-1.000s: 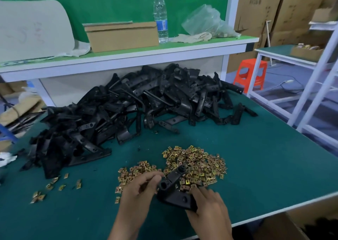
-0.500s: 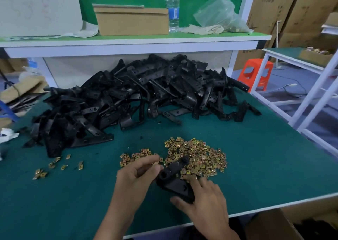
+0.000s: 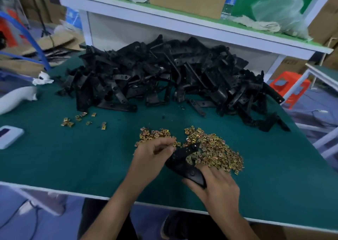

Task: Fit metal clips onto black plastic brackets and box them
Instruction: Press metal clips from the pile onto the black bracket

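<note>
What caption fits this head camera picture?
Left hand and right hand hold a black bracket amid gold clips on the green table.

Black bracket lies slanted near the front edge of the counter, tip among the heaped gold clips. Loose bracket heap lines the rear edge.

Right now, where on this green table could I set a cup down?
Bare mat lies front left, between the scattered clips, the white device and the left hand, and right of the clip heap toward the table edge. The bracket pile crowds the back.
</note>
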The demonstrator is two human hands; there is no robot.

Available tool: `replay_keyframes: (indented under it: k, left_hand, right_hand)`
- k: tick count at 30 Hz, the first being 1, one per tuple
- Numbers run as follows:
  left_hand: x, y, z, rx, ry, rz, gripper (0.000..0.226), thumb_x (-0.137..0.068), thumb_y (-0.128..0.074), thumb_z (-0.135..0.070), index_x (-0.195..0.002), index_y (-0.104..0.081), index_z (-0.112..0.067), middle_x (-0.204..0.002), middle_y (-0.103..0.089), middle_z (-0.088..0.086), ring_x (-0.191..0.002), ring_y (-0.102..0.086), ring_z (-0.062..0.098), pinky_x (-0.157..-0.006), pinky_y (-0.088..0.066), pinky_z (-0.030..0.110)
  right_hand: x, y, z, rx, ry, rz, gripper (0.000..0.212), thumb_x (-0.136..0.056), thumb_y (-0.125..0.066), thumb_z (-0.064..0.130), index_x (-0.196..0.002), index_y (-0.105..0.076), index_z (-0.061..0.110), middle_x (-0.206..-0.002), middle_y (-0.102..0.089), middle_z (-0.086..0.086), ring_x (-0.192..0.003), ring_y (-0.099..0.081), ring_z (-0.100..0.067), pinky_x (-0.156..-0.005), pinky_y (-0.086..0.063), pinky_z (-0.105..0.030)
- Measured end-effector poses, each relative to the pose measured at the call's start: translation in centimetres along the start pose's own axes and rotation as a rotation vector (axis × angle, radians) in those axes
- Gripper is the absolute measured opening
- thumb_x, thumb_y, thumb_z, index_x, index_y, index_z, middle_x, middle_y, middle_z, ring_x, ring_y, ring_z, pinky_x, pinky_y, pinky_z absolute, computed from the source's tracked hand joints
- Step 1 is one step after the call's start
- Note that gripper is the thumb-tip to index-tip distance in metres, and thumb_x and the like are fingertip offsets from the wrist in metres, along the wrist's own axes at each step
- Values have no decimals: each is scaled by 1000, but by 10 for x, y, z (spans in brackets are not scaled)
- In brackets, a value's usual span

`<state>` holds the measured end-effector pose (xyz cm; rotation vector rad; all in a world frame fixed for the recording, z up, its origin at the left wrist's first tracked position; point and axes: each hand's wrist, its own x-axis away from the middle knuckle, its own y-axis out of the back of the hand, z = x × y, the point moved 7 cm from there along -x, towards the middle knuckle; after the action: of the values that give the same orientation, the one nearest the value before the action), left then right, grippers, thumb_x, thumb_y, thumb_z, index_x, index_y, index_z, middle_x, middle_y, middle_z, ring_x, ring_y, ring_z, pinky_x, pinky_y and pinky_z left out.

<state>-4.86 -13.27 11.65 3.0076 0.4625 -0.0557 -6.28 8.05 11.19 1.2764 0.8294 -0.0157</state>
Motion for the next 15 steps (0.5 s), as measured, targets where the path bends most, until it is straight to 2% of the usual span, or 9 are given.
replay_keyframes:
  k: [5,9,11,15]
  left_hand:
    - [3,-1,11,-43,32,13,33,-91,-69,-27,-92,-72,-60,-97,-74,-27,-94,-68,-9,-78,-51,8]
    - [5,0,20,22,87,-14,22,-85,-71,-33,-96,-74,-52,-97,-75,-23,-94,-69,-5,-81,-54,17]
    - [4,0,22,59,108,-27,22,-85,-72,-29,-94,-76,-49,-94,-76,-18,-92,-70,-1,-83,-55,21]
    - [1,0,25,67,142,-29,24,-85,-74,-21,-88,-78,-44,-90,-76,-16,-87,-70,0,-75,-51,15]
  right_hand:
    - [2,-7,1,-15,28,40,46,-87,-56,73,-96,-71,30,-77,-60,8,-70,-58,-18,-61,-42,-30]
    - [0,-9,2,-19,41,55,50,-87,-51,75,-96,-71,30,-75,-59,8,-67,-59,-18,-56,-45,-32]
    - [-1,-9,3,-20,51,44,49,-87,-51,74,-96,-72,30,-74,-58,7,-66,-59,-19,-54,-45,-32]
    - [-2,-7,4,-21,61,29,50,-86,-51,73,-94,-72,29,-73,-59,6,-65,-60,-20,-52,-44,-31]
